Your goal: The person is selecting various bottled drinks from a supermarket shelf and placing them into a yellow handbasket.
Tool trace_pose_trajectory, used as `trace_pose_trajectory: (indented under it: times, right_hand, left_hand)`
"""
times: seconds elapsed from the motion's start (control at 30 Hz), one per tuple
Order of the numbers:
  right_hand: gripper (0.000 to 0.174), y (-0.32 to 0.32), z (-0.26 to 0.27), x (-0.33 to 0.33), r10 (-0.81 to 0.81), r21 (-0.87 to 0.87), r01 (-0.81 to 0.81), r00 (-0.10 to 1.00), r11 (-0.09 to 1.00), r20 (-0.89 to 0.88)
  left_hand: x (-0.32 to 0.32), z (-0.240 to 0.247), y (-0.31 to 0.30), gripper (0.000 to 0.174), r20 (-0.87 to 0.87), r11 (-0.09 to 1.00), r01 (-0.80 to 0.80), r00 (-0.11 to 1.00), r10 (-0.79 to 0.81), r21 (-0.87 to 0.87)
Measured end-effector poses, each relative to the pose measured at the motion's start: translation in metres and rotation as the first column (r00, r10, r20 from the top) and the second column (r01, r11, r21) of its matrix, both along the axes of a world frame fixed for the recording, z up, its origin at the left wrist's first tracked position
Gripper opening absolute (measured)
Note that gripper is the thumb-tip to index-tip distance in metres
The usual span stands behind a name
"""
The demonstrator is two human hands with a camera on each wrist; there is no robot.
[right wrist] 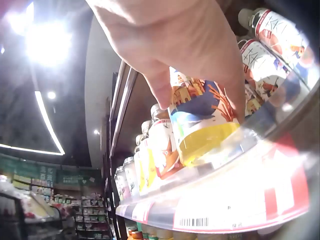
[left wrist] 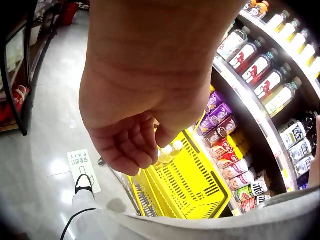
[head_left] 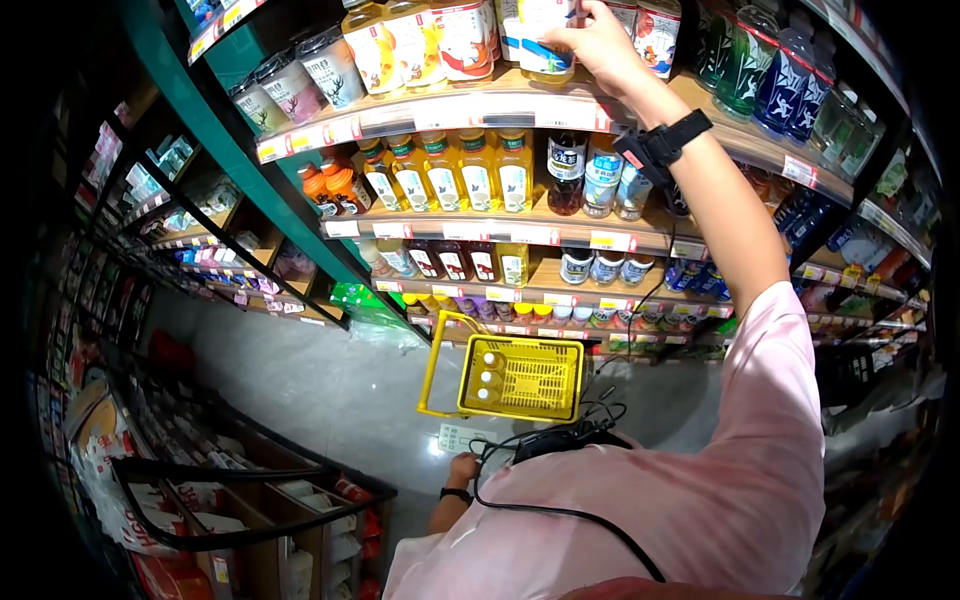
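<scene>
At the upper shelf, my right hand (head_left: 603, 52) grips a drink bottle (right wrist: 202, 117) with an illustrated white and blue label and yellow liquid. In the right wrist view the thumb and fingers wrap its sides, and its base is close over the shelf edge. The bottle's top is hidden behind the hand. My left hand (left wrist: 135, 130) hangs low with loosely curled fingers, holding nothing. It overlaps a yellow shopping basket (left wrist: 220, 205) in the left wrist view. Three bottles with white caps (head_left: 487, 377) stand at the basket's left side.
Similar bottles (right wrist: 162, 145) line the upper shelf (head_left: 430, 113). Lower shelves carry yellow drinks (head_left: 440, 175), dark drinks and snack tubs. A green floor sign (head_left: 465, 438) lies near the basket. A black-framed rack (head_left: 230, 530) stands behind on the left. Cables (head_left: 570, 430) hang by the body.
</scene>
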State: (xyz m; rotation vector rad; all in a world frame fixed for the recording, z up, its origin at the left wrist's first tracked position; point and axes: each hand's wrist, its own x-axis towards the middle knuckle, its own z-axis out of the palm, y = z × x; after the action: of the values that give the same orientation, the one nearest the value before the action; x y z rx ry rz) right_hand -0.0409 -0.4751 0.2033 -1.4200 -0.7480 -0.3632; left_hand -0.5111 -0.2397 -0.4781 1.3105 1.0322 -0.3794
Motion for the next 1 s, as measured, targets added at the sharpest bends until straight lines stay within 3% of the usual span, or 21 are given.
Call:
trace_pose_trajectory:
  times: [0.2,0.23,0.27,0.3,0.33,0.4,0.43,0.47,0.5,0.53,0.57,0.6,0.67,0.7,0.73,0.8,0.83,0.87,0.9,0.93,1.0]
  right_hand:
    - [0.053,0.03,-0.006,0.014,0.064,0.035,-0.064,0.998,0.997,-0.005]
    - [0.056,0.03,-0.005,0.013,-0.201,-0.222,0.215,0.976,0.951,0.083]
    - [0.059,0.03,-0.005,0.011,-0.416,-0.43,0.476,0.879,0.767,0.231]
    - [0.063,0.032,-0.012,0.027,-0.222,-0.294,0.267,0.959,0.918,0.176]
    - [0.063,0.028,-0.017,0.043,-0.22,-0.298,0.265,0.96,0.917,0.174]
    - [0.068,0.029,-0.015,0.041,-0.403,-0.405,0.567,0.812,0.717,0.423]
    - [0.069,0.028,-0.015,0.039,-0.411,-0.46,0.461,0.887,0.759,0.211]
    - [0.069,0.036,-0.022,0.028,-0.41,-0.462,0.46,0.887,0.758,0.21]
    - [0.068,0.049,-0.033,0.017,-0.614,-0.359,0.778,0.628,0.516,0.478]
    - [0.067,0.056,-0.044,0.015,-0.691,-0.154,0.965,0.259,0.211,0.675]
    - [0.066,0.045,-0.053,0.059,-0.618,-0.24,0.87,0.478,0.43,0.625]
    - [0.066,0.045,-0.039,0.04,-0.617,-0.241,0.87,0.478,0.43,0.626]
    - [0.067,0.036,-0.014,0.007,-0.355,-0.44,0.469,0.879,0.766,0.318]
    - [0.066,0.047,-0.028,0.023,-0.453,-0.262,0.649,0.714,0.714,0.534]
    - [0.066,0.04,-0.038,0.039,-0.453,-0.268,0.647,0.718,0.714,0.528]
    - [0.065,0.034,-0.021,-0.007,-0.385,-0.369,0.468,0.88,0.803,0.279]
    - [0.065,0.03,-0.028,-0.017,-0.379,-0.375,0.459,0.885,0.805,0.27]
    - [0.065,0.022,-0.036,-0.024,-0.172,-0.175,0.193,0.976,0.965,0.131]
    - [0.065,0.015,-0.045,-0.031,0.078,0.069,-0.08,0.996,0.994,0.041]
    - [0.065,0.011,-0.056,-0.041,0.333,0.327,-0.317,0.943,0.89,0.007]
    - [0.042,0.002,-0.079,-0.09,-0.124,-0.008,0.13,0.962,0.991,0.245]
  left_hand:
    - [-0.002,-0.018,-0.007,0.019,0.053,0.995,0.001,0.999,0.004,-0.096]
    - [-0.004,-0.02,-0.009,0.019,0.041,0.994,-0.026,0.999,0.03,-0.107]
    - [-0.005,-0.017,-0.011,0.019,0.037,0.994,-0.024,0.999,0.029,-0.108]
    - [-0.006,-0.015,-0.012,0.019,0.024,0.997,0.001,1.0,0.001,-0.083]
    - [-0.007,-0.012,-0.014,0.021,0.012,0.998,0.026,1.0,-0.025,-0.059]
    - [-0.012,-0.011,-0.015,0.022,0.034,0.998,0.053,0.998,-0.052,-0.033]
    - [-0.016,-0.01,-0.015,0.024,0.056,0.997,0.082,0.995,-0.081,-0.003]
    - [-0.018,-0.006,-0.014,0.024,0.055,0.997,0.081,0.995,-0.081,-0.005]
    - [-0.017,-0.001,-0.014,0.025,0.037,0.993,0.113,0.993,-0.114,0.021]
    - [-0.017,0.003,-0.014,0.025,0.019,0.989,0.144,0.989,-0.145,0.046]
    - [-0.013,0.011,-0.013,0.025,-0.008,0.974,0.209,0.978,-0.209,0.089]
    - [-0.013,0.0,-0.009,0.025,-0.008,0.974,0.209,0.978,-0.209,0.088]
    - [-0.016,-0.019,0.0,0.023,0.189,0.848,0.433,0.845,-0.5,0.304]
    - [-0.007,-0.012,-0.004,0.022,0.053,0.927,0.342,0.934,-0.354,0.155]
    - [0.0,-0.005,-0.005,0.024,-0.023,0.984,0.176,0.984,-0.175,0.023]
    - [0.006,-0.001,-0.001,0.025,-0.018,0.98,0.196,0.98,-0.197,-0.047]
    - [0.004,-0.039,0.011,0.026,0.095,0.845,0.516,0.843,-0.53,0.141]
    - [0.006,-0.061,0.02,0.026,0.149,0.624,0.672,0.624,-0.767,0.399]
    - [0.007,-0.059,0.014,0.029,0.041,0.769,0.591,0.786,-0.617,0.244]
    - [0.01,-0.058,0.014,0.03,0.12,0.727,0.601,0.737,-0.665,0.332]
    - [0.015,-0.063,0.009,0.022,-0.035,0.565,0.738,0.619,-0.785,0.369]
